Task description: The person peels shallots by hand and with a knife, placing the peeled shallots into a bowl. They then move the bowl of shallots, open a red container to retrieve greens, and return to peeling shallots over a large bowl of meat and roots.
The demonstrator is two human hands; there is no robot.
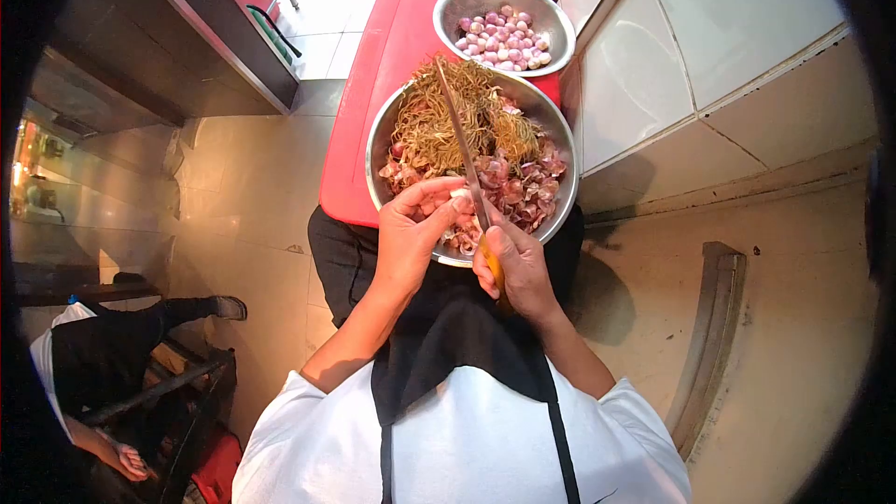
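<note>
My left hand (417,221) pinches a small pale shallot (459,194) over the near side of a steel bowl (375,145). In my right hand (516,263) is a knife (459,135), its long narrow blade pointing away from me and its yellow handle wrapped by my fingers. The blade passes right beside the shallot; whether it touches cannot be made out. Inside the bowl lie a tangle of dry brown roots (439,121) and pinkish papery skins (537,189). Behind it, a second steel bowl (448,2) holds many peeled shallots (504,39).
Both bowls are by a red plastic surface (373,75), the nearer one above my lap. A white tiled wall (653,65) runs close along the right. At lower left another person's hand (129,460) and dark-trousered leg (177,315) show beside a dark frame (187,411).
</note>
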